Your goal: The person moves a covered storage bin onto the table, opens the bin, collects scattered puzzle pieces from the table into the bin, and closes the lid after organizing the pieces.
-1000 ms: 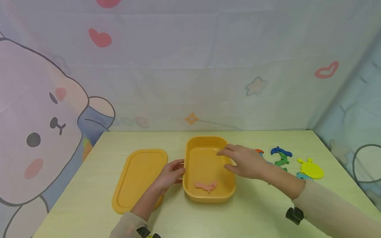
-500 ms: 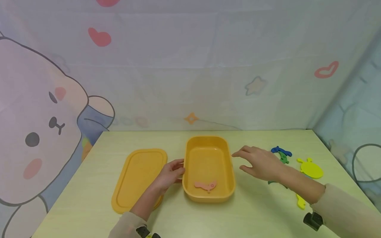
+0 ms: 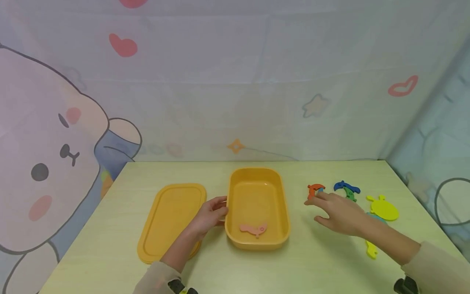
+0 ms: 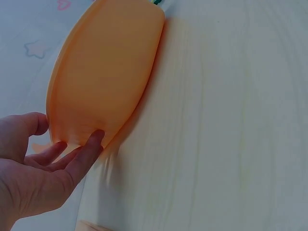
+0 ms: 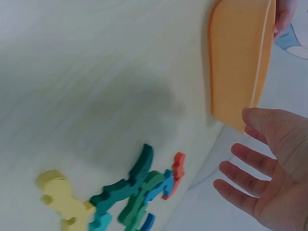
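Note:
My left hand touches the left side of a yellow plastic container, its fingertips against the outer wall in the left wrist view. Inside the container, near its front end, lies a flat pink animal-shaped piece. To the right of the container my right hand hovers with relaxed, spread fingers, holding nothing. Just beyond its fingertips is a red piece. Dark blue and green pieces lie behind it. A dark green piece shows in the right wrist view; the hand hides it in the head view.
A flat yellow lid lies left of the container, behind my left forearm. Farther right are a round yellow piece, a light blue piece and a smaller yellow piece. A printed cloth hangs behind the table.
My right hand has moved out from above the container, rightward and slightly toward me, over the coloured pieces. The left hand, the container and the pink piece keep their places.

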Available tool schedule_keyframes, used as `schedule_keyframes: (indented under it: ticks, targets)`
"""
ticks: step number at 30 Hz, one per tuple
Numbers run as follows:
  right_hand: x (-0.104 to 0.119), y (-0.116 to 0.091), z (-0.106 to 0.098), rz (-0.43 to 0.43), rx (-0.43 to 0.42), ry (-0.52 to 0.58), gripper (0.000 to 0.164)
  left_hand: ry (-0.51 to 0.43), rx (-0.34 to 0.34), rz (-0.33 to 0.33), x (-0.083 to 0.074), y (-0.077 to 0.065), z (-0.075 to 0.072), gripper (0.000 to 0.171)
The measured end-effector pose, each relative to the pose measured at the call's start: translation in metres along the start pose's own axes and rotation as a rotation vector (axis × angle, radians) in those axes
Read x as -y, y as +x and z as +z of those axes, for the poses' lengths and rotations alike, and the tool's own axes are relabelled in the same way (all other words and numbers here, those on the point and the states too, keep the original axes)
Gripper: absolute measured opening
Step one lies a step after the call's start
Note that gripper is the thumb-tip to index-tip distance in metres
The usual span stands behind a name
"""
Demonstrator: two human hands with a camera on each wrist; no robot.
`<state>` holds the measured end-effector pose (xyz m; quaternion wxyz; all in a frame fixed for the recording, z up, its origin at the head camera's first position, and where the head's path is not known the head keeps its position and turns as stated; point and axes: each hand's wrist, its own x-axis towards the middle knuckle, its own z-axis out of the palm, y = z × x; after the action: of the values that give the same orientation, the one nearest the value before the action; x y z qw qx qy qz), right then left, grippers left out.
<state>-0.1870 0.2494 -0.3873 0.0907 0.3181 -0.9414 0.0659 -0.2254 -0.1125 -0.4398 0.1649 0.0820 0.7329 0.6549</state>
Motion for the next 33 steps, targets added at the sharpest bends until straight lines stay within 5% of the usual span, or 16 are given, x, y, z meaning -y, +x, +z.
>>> schedule_keyframes:
  ticks: [14, 33]
  targets:
    - [-0.019, -0.029, 0.014, 0.130, 0.070, 0.026, 0.038, 0.010, 0.001, -0.002, -0.005, -0.005, 0.001, 0.047]
    - [-0.036, -0.049, 0.024, 0.215, 0.055, 0.041, 0.037, -0.004, -0.015, -0.006, 0.000, 0.000, 0.000, 0.047]
